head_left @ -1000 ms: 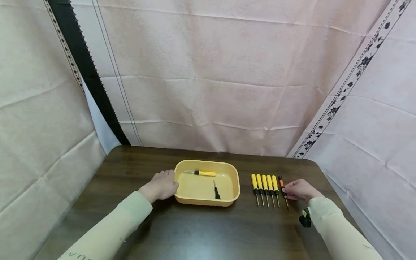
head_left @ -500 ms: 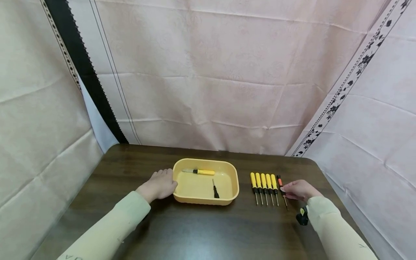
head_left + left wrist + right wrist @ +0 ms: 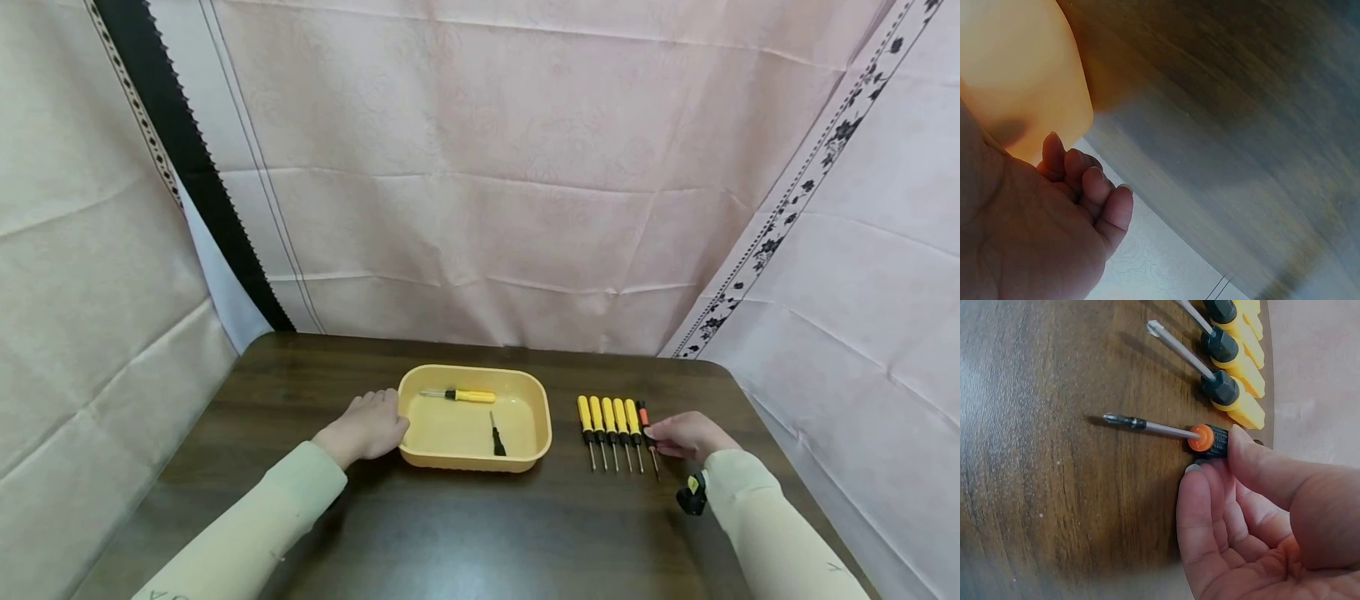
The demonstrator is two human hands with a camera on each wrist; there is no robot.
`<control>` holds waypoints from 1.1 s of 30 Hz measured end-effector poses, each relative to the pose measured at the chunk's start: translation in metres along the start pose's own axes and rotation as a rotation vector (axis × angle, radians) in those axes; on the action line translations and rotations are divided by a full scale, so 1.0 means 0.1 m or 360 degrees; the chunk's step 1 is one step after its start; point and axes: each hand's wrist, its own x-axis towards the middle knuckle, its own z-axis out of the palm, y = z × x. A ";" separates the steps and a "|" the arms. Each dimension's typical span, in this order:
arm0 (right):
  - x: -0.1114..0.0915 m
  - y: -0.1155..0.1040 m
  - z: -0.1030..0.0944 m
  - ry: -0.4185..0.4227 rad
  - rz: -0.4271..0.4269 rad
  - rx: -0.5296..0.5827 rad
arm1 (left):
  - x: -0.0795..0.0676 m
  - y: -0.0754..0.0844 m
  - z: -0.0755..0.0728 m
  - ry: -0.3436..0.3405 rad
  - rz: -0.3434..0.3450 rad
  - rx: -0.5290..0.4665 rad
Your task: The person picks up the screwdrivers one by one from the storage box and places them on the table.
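My left hand (image 3: 369,425) grips the left rim of a yellow plastic tray (image 3: 465,461); in the left wrist view its fingers curl against the tray's outer wall. Inside the tray lie a yellow-handled screwdriver (image 3: 472,397) and a small black screwdriver (image 3: 498,440). On the right, my right hand (image 3: 692,437) pinches an orange-and-black screwdriver (image 3: 1200,437) between thumb and fingers. That screwdriver lies at the right end of a row of several yellow-handled screwdrivers (image 3: 607,417), handles away from me and shafts toward me. The right wrist view shows a cross-shaped tip on the nearest yellow one.
The dark wooden table (image 3: 465,533) has rounded far corners. Pale cloth (image 3: 480,183) hangs behind it and along both sides. A small black device (image 3: 692,495) is worn at the right wrist.
My right hand has shifted the orange-and-black screwdriver slightly left, closer to the yellow row. My left hand stays on the tray; the view has moved a little.
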 end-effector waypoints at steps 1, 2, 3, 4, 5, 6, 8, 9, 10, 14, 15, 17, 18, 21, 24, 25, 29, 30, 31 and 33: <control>0.00 0.00 0.00 0.0003 0.0002 0.0005 | 0.00 0.00 0.00 -0.0002 -0.0003 -0.0001; 0.00 0.00 0.00 0.0009 0.0005 0.0013 | 0.00 0.00 0.01 -0.0004 -0.0004 0.0002; -0.01 0.00 0.00 0.0018 0.0012 0.0025 | 0.00 0.00 0.01 -0.0006 -0.0004 0.0002; 0.00 -0.01 0.00 0.0018 0.0013 0.0030 | 0.00 0.00 0.01 -0.0006 -0.0006 0.0004; 0.00 -0.01 0.01 0.0016 0.0015 0.0035 | 0.00 0.00 0.01 -0.0008 -0.0008 0.0005; 0.00 -0.01 0.01 0.0012 0.0015 0.0042 | 0.00 0.00 0.01 -0.0010 -0.0009 0.0004; 0.00 -0.02 0.02 0.0031 0.0037 0.0062 | 0.00 0.00 0.01 -0.0012 -0.0009 0.0002; 0.01 -0.02 0.02 0.0029 0.0041 0.0069 | 0.00 0.00 0.01 -0.0014 -0.0011 -0.0004; 0.01 -0.03 0.02 0.0018 0.0034 0.0075 | 0.00 -0.01 0.02 -0.0009 -0.0012 -0.0004; 0.03 -0.03 0.01 0.0011 0.0040 0.0107 | 0.02 -0.01 0.02 -0.0001 -0.0010 -0.0007; 0.03 -0.03 0.01 0.0011 0.0044 0.0111 | 0.03 -0.01 0.02 -0.0002 -0.0011 -0.0009; 0.03 -0.02 0.01 0.0016 0.0053 0.0112 | 0.02 -0.01 0.02 -0.0008 -0.0011 -0.0013; 0.03 -0.02 0.01 0.0023 0.0061 0.0107 | 0.02 -0.01 0.02 -0.0015 -0.0011 -0.0015; 0.03 -0.01 0.01 0.0041 0.0073 0.0095 | 0.01 0.00 0.02 -0.0014 -0.0014 -0.0016; 0.02 -0.03 0.02 0.0050 0.0060 0.0071 | 0.01 0.00 0.00 -0.0003 -0.0013 -0.0015; 0.02 -0.03 0.02 0.0052 0.0054 0.0070 | 0.02 0.00 0.00 0.0002 -0.0012 -0.0011; 0.01 -0.04 0.02 0.0052 0.0044 0.0082 | 0.03 0.00 0.00 0.0008 -0.0013 -0.0016; 0.01 -0.04 0.02 0.0055 0.0050 0.0088 | 0.03 0.00 0.01 0.0005 -0.0015 -0.0017; 0.01 -0.04 0.02 0.0056 0.0056 0.0087 | 0.03 -0.01 0.01 -0.0002 -0.0016 -0.0013; 0.00 -0.04 0.03 0.0054 0.0059 0.0075 | 0.02 -0.01 0.02 -0.0009 -0.0020 -0.0015</control>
